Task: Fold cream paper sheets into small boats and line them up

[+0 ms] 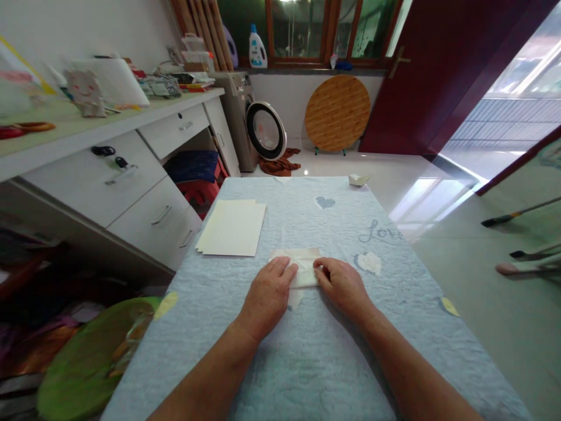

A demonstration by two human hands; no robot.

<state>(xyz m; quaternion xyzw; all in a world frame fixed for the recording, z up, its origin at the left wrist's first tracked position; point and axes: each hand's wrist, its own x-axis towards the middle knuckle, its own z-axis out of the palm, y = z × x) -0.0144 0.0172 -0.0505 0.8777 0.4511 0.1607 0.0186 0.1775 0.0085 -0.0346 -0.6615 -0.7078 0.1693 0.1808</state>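
A small folded sheet of pale paper (305, 270) lies on the cloth-covered table between my hands, with crease lines across it. My left hand (272, 292) rests on its left side, fingers stretched out and lying flat, the thumb on the paper. At the right edge, my right hand (344, 286) has its thumb and index finger pinched on the paper, the other fingers curled in. To the left, a stack of cream paper sheets (234, 229) lies slightly fanned. A small folded paper boat shape (358, 180) sits at the table's far right corner.
The table (307, 362) has a light blue quilted cover. Along the left runs a white desk (175, 114) with drawers and clutter. Behind stand a washing machine (234, 111) with its door open and a round wooden board (337, 113). A green basin (94, 351) is at lower left.
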